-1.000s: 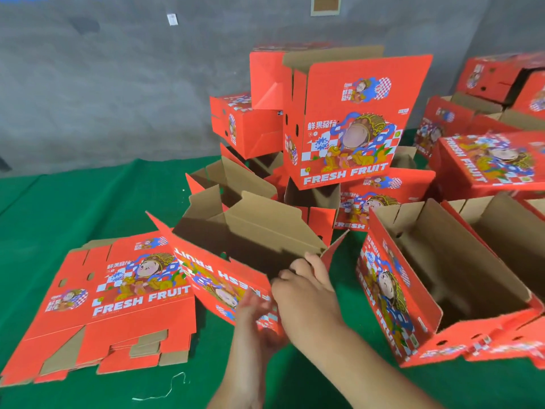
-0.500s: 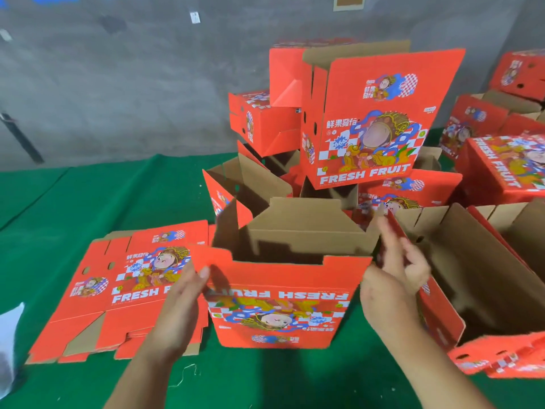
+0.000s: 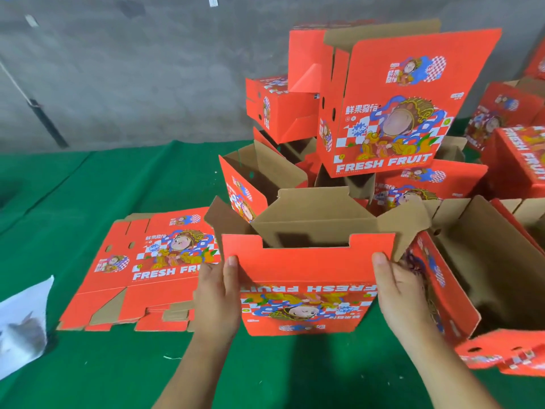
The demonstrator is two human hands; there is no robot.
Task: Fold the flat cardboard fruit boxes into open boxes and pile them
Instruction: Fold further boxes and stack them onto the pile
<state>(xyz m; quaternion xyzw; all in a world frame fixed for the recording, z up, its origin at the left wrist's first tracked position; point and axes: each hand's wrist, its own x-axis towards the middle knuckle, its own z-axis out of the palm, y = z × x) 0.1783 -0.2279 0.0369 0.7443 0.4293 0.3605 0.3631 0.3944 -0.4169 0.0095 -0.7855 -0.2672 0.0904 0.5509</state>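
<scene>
Now, over by the left edge of the green-covered table (image 3: 88, 364) a white sheet of paper (image 3: 23, 323) lay half out of view, and just right of it sat the stack of flat boxes (image 3: 141, 270), printed side up, waiting their turn. Next along came the left hand (image 3: 218, 293), thumb laid up the red front panel and the fingers wrapped round the left side of the half-folded box (image 3: 306, 287), which stood at the near middle of the table with its print upside down to the camera. That box looked light and fairly stiff, corrugated card that should hold its shape but crease if squeezed hard, so the side walls near the corners seemed the sensible place to take it, just where both hands were. Its brown flaps (image 3: 312, 214) stood up loose at the back, not yet tucked. Then the right hand (image 3: 398, 290) mirrored the left, thumb on the front face, fingers curled round the right side and hidden behind it; both were closed on the card, lightly by the look of it. Behind rose the pile of folded boxes (image 3: 395, 107), leaning a little, and at the right edge an open box (image 3: 460, 293) lay tipped on its side, just beside the right hand.
</scene>
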